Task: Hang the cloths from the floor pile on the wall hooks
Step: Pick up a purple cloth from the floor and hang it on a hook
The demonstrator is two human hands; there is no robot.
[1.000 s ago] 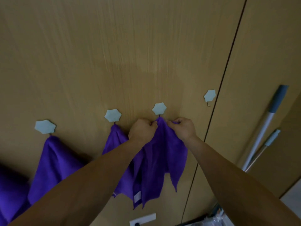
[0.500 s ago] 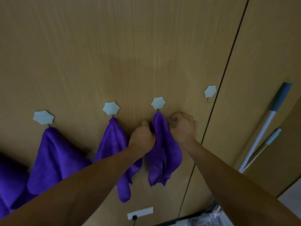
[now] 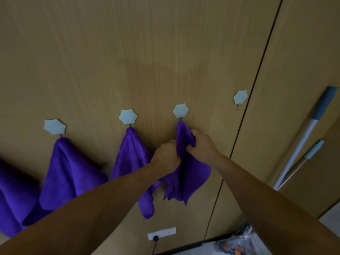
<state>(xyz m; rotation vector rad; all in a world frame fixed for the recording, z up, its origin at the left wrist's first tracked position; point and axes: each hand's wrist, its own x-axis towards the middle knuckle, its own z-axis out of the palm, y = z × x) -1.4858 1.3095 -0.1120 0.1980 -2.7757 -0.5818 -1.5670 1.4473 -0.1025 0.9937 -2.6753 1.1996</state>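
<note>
A purple cloth [image 3: 191,173] hangs from the third pale flower-shaped hook [image 3: 180,110] on the wooden wall. My left hand [image 3: 166,156] grips its left side below the hook. My right hand [image 3: 201,144] holds a bunched fold of the same cloth on its right side. Two more purple cloths hang from the hook [image 3: 128,116] to the left and the hook [image 3: 54,126] beyond it: cloth [image 3: 132,159] and cloth [image 3: 68,173]. A further purple cloth [image 3: 12,196] shows at the left edge. The hook [image 3: 240,97] to the right is bare. The floor pile is out of view.
Two mop or broom handles [image 3: 301,140] lean against the wall at the right. A white wall socket [image 3: 161,232] with a black cord sits low on the panel. Plastic-wrapped items [image 3: 237,243] lie on the floor at the bottom right.
Both hands have slid down from the hook to the cloth's body, which now hangs from the third hook. The view has tilted slightly.
</note>
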